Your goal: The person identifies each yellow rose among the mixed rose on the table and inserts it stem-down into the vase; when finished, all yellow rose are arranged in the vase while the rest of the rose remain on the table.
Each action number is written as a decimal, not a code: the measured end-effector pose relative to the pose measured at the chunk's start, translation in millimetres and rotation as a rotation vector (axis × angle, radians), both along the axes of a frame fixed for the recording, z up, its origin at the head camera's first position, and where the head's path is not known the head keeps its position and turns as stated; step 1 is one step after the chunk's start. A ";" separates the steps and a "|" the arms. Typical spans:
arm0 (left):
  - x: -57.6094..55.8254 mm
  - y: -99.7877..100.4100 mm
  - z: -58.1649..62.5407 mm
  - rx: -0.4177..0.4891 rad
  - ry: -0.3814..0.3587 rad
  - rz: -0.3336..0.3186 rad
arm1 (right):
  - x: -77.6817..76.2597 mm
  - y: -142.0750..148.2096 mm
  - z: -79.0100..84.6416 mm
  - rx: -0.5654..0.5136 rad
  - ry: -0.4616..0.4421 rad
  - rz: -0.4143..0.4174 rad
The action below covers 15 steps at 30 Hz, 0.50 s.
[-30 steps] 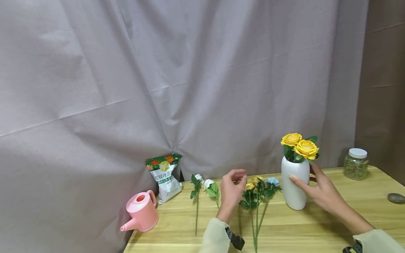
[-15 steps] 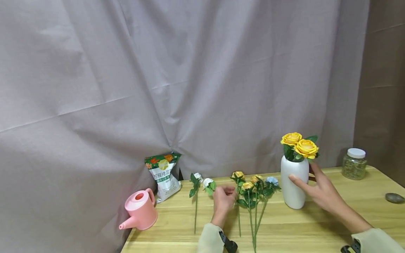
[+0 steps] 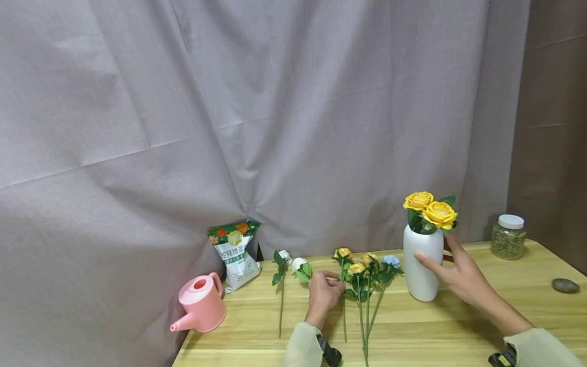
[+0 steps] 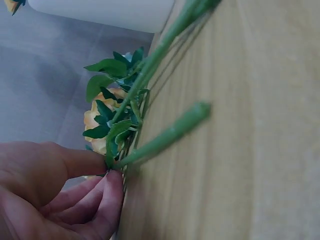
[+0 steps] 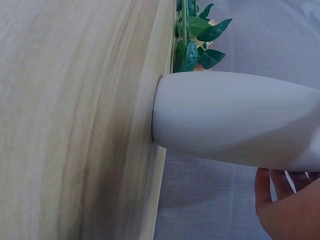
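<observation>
My left hand (image 3: 324,293) is low over the table, thumb and fingertips pinching the stem of a single yellow rose (image 3: 343,253). In the left wrist view, that green stem (image 4: 172,131) juts out past the fingertips, close to the wood. Just right of it lie two more yellow roses (image 3: 356,268) and a blue flower (image 3: 391,261), their stems converging toward the front. My right hand (image 3: 465,272) holds the upright white vase (image 3: 421,265), thumb in front and fingers behind. Two bright yellow roses (image 3: 438,214) stand in the vase. The right wrist view shows the vase's base (image 5: 165,110) on the table.
Two white roses (image 3: 299,264) lie left of my left hand. Farther left are a pink watering can (image 3: 202,304) and a printed bag (image 3: 238,260). A lidded jar (image 3: 508,239) and a dark stone (image 3: 565,285) sit at the right. A grey curtain (image 3: 321,127) hangs behind the table.
My left hand has moved left and down from above the flowers, and its fingers have closed on the single yellow rose's stem. My right hand stays on the vase.
</observation>
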<state>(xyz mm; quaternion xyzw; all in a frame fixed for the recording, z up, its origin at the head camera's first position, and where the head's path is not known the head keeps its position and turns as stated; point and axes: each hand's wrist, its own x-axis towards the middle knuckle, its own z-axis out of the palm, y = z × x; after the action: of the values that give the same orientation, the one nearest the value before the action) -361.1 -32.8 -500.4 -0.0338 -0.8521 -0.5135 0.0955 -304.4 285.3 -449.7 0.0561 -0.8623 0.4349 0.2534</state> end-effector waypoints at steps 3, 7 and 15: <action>0.0 -0.9 2.2 0.038 -0.015 -0.003 | -0.5 0.6 -0.4 0.000 -0.007 0.004; -2.4 -0.8 7.4 0.109 -0.017 0.008 | -1.0 1.7 -1.7 0.002 -0.008 0.009; 0.5 -6.6 30.4 0.187 0.037 -0.022 | 0.0 1.3 -2.0 -0.011 -0.014 0.028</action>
<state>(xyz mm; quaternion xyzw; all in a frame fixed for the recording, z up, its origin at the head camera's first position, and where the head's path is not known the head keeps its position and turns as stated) -360.6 -39.4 -469.9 -0.0436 -0.7982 -0.5910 0.1085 -304.4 286.7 -451.8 0.0637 -0.8606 0.4436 0.2418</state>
